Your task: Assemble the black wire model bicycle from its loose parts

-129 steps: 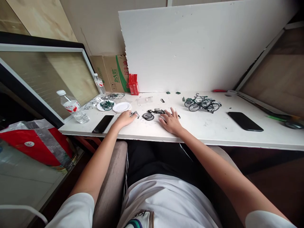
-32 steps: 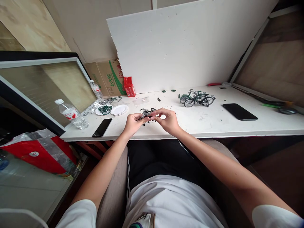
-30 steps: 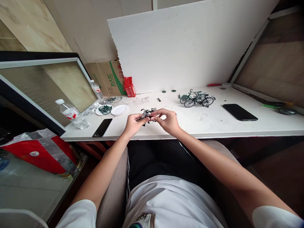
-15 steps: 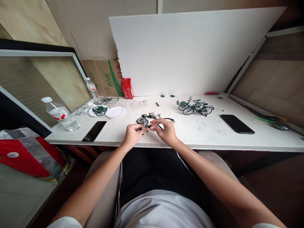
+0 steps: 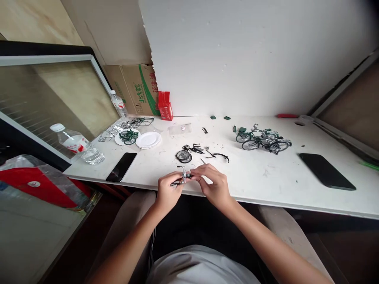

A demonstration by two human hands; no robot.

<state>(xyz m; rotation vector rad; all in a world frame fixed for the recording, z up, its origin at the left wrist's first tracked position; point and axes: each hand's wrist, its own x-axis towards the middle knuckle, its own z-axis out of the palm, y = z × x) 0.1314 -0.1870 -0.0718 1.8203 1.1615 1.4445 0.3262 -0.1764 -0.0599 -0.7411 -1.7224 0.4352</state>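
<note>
Near the table's front edge, my left hand point(image 5: 168, 192) pinches a small model bicycle part point(image 5: 183, 174) with silver handlebars and a dark frame. My right hand point(image 5: 214, 183) closes its fingertips on the right end of the same part. Just beyond the hands lie spoked wheels point(image 5: 184, 156), small black parts point(image 5: 195, 148) and a curved black mudguard piece point(image 5: 221, 155). Assembled model bicycles point(image 5: 251, 144) stand further right. Green bicycle parts point(image 5: 129, 136) rest on a white plate point(image 5: 119, 140) at the left.
A bottle point(image 5: 77, 144) and a phone point(image 5: 121, 167) are at the left, with a second bottle point(image 5: 118, 103), a carton point(image 5: 134, 88) and a red box point(image 5: 165, 106) behind. A black device point(image 5: 327, 171) lies right. A white board point(image 5: 237, 59) stands at the back.
The view has shifted and moved closer to the table. Both hands, with the part between them, are nearer the front edge, and the wheels and black parts behind show more fully.
</note>
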